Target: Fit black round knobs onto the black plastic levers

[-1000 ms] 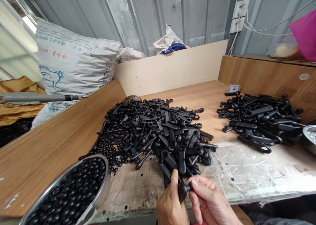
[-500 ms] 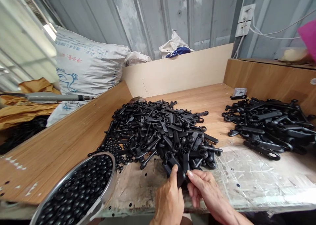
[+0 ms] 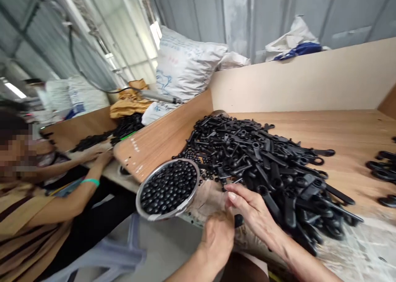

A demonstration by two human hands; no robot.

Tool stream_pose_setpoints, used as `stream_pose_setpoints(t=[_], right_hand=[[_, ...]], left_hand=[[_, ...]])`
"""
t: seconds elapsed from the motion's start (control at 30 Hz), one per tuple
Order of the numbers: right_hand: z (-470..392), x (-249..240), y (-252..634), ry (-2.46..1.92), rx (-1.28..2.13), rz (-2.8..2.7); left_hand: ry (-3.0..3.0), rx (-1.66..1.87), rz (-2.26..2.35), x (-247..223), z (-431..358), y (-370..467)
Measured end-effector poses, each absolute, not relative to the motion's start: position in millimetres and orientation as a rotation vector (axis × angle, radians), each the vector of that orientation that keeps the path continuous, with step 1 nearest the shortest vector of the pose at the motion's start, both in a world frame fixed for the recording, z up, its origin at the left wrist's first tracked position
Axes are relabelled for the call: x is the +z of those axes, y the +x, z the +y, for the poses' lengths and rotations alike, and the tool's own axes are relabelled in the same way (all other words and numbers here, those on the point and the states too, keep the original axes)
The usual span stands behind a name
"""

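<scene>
In the head view, a wooden desk [image 3: 340, 129] with raised board walls is seen, its near edge covered with worn clear plastic sheeting [image 3: 355, 240]. Corrugated metal walls close the room behind, and a printed white sack [image 3: 185, 63] and crumpled bags are leaned against them. A large heap of black plastic levers [image 3: 266, 166] is spread across the desk, and a steel bowl of black balls [image 3: 168, 187] is set at the near left corner, just beside the heap. The left hand [image 3: 218, 238] is curled at the desk edge, and the right hand [image 3: 253, 212] is laid beside it with fingers loosely extended; a small black piece [image 3: 238, 220] is seen between the two hands, but which hand grips it cannot be told. A second pile of levers [image 3: 383, 175] is cut off at the right edge. At the left, a co-worker's arm [image 3: 83, 183] with a green wristband is stretched to a neighbouring desk, and much there is blurred
</scene>
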State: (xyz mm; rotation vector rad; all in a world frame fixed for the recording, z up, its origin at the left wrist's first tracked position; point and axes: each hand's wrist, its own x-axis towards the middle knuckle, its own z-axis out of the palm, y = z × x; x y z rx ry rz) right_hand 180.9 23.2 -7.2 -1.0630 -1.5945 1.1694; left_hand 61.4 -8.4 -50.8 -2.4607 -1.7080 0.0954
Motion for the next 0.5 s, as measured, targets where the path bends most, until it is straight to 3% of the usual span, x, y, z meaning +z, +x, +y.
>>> stream_pose_setpoints(t=[0.2,0.5], right_hand=[[51,-45,150,-1.159,1.135,-2.013],[54,-43,156,-1.464,0.918,-2.175]], left_hand=[[-2.624,-0.012,-1.652,-58,-12,65],[-2.548,-0.740,-1.597,-67,-18,66]])
